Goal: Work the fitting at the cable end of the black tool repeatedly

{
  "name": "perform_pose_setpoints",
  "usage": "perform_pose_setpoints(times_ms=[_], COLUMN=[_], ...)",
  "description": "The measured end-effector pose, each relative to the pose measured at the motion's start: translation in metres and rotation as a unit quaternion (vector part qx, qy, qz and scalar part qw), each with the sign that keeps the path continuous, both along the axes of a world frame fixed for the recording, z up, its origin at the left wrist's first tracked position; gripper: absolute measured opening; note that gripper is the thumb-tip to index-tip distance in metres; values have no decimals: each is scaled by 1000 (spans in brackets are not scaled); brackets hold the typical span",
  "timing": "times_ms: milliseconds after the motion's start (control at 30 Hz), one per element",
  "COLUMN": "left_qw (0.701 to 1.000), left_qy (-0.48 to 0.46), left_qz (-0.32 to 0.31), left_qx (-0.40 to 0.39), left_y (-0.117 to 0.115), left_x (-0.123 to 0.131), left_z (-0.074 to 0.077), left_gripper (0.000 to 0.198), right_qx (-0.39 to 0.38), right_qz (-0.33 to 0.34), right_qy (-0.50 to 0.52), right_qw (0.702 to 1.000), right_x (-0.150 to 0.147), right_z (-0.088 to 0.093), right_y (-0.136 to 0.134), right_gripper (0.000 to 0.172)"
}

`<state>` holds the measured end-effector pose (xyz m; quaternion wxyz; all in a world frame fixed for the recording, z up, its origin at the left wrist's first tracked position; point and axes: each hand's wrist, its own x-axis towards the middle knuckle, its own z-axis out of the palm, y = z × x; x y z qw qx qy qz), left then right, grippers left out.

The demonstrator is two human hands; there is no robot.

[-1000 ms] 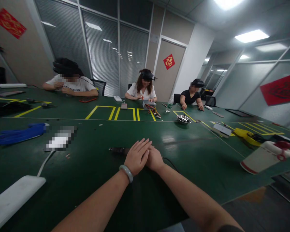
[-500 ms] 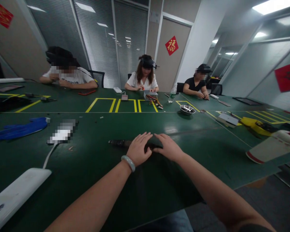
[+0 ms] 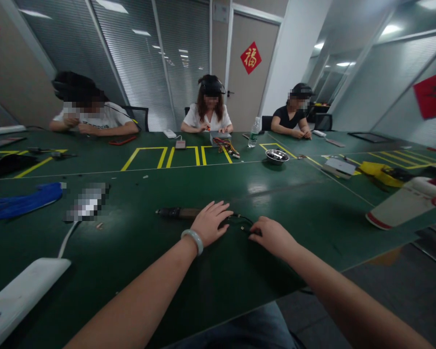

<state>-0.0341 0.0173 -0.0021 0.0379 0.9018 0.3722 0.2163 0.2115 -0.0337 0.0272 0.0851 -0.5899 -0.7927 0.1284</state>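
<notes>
A dark, slim electric screwdriver [image 3: 183, 213] lies on the green table, its tip pointing left. My left hand [image 3: 211, 223], with a pale bangle on the wrist, rests over the rear end of the tool, fingers stretched out and covering that part. A thin black cable [image 3: 244, 217] curves from beside the left fingertips toward my right hand [image 3: 272, 235]. The right fingers are pinched around a black cable plug [image 3: 252, 231], whose small metal tip points left, apart from the screwdriver. Most of the plug is hidden by the fingers.
At left lie a blue glove [image 3: 25, 201], a blurred-out device [image 3: 89, 201] and a white power bank [image 3: 25, 295]. A cup [image 3: 399, 203] stands at right. Farther off are a metal bowl [image 3: 276, 156], a bottle [image 3: 253, 133] and three co-workers seated across the table.
My right hand has moved right and toward me, away from the left hand, and the cable and plug now show. The left hand stays on the screwdriver. The view has shifted slightly.
</notes>
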Motion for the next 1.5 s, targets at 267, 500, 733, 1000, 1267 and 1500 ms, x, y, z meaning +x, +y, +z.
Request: perform_pose_setpoints(times_ms=[267,500,733,1000,1267,1500], left_qw=[1000,999,998,997,997,998], left_qy=[-4,-33,-35,-13,11,42], left_qz=[16,30,44,65,75,28], left_qx=[-27,-31,-29,-36,-23,32], left_y=[6,7,8,10,15,14], left_x=[7,13,16,19,24,19], left_z=[-4,1,0,7,7,1], left_gripper=[34,26,25,19,16,18], right_qx=[-166,-3,79,29,61,118], right_qz=[36,-49,-11,32,4,33], right_qy=[206,325,198,180,111,98], right_qw=[964,944,977,983,992,988], right_x=[-8,-27,-12,-8,-12,-16], right_z=[-6,-28,-23,-25,-24,-25], right_y=[44,60,49,48,47,46], right_gripper=[20,22,15,18,15,12])
